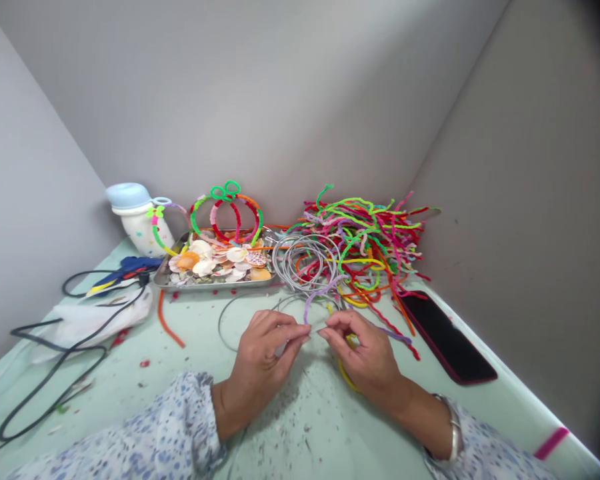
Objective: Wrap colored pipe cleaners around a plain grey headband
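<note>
My left hand (267,350) is closed in a pinch, thumb against forefinger, at the lower end of a purple pipe cleaner (307,307). That strand curves up and away towards a coil of grey wire (307,263). Just to the right, my right hand (365,350) also pinches, its fingertips a small gap from the left ones; whatever it holds is too small to make out. A yellow pipe cleaner (347,379) shows beneath and beside the right hand. Loose loops of the grey wire lie on the table behind both hands.
A metal tray (215,287) holds seashells (205,257), with pipe-cleaner hoops (235,217) standing in it. Behind right is a heap of colourful pipe cleaners (370,227); a phone (450,337) lies right. A white bottle (143,223), plastic bag (100,313) and black cable (55,373) are left.
</note>
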The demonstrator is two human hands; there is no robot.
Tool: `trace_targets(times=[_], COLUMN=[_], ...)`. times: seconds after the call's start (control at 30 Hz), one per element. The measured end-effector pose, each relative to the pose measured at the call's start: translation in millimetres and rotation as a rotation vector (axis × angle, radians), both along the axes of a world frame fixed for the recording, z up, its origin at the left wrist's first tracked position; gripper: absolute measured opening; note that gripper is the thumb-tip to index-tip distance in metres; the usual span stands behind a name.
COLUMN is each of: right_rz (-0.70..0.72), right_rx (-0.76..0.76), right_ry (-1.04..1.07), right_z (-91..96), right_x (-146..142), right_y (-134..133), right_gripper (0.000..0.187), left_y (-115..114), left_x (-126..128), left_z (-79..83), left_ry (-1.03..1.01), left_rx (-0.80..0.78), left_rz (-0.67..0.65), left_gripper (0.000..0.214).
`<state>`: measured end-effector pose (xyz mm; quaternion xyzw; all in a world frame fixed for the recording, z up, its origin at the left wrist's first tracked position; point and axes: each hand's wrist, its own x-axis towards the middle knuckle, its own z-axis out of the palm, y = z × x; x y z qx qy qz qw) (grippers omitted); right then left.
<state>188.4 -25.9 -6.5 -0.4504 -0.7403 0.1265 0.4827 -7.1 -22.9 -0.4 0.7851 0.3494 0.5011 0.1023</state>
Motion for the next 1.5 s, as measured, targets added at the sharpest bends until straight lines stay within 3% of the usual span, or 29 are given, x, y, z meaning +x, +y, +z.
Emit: trace_targets(times=[0.33,0.73,1.0,1.17,1.37,1.5], right_rz=[0.002,0.034,0.062,0.073,0.128,0.115], right_rx=[0.105,0.094,0.085,0.064,0.042,0.040], right_ry=[-0.075,-0.112,-0.100,-0.087,-0.145,-0.143], right_z=[1.6,0.8,2.2,2.5,-2.6,-3.9], right_x=[1,2,2,1,-1,-2], right_y=[0,0,1,-2,-4,-3], right_gripper=[0.005,0.004,0.004,0.015,0.042,0.047], left_y=[-6,-9,-9,-7,-6,-8], left_x=[4,7,6,7,6,6], left_z=[1.6,12.4,14.5,12.0,4.7,1.9], left_ry=[-0.092,-0.142,-0.156,-0.239,-0.376,-0.385], left_rx=[-0.197,-0.505,-0.704,-0.776,-0.806,-0.812], left_rz=[-0.019,-0.028,-0.102,-0.117,-0.155,-0.214], left_gripper=[0.012,0.007,0.015,0.014,0.013,0.015])
